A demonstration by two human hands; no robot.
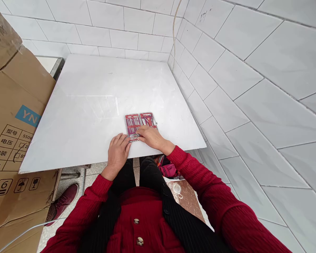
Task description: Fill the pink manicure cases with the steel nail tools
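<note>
A manicure set [133,121] lies unfolded on the white tabletop, its red lining holding several slim silver tools in rows on the left side and larger ones on the right. At its lower left, a short silver tool that looks like a nail clipper [133,135] lies crosswise. My right hand [153,137] reaches over the case from the right, thumb and fingertips closed on that clipper's right end. Flat on the table, my left hand [118,150] has its fingers stretched out, with the fingertips touching the case's lower left corner.
The white tabletop [89,126] meets a tiled wall [223,80] at the back and right. A large cardboard box [13,102] stands along the left edge. A cable [174,35] hangs in the corner. Below the table's front edge are a pink bag [169,170] and a brown surface [189,198].
</note>
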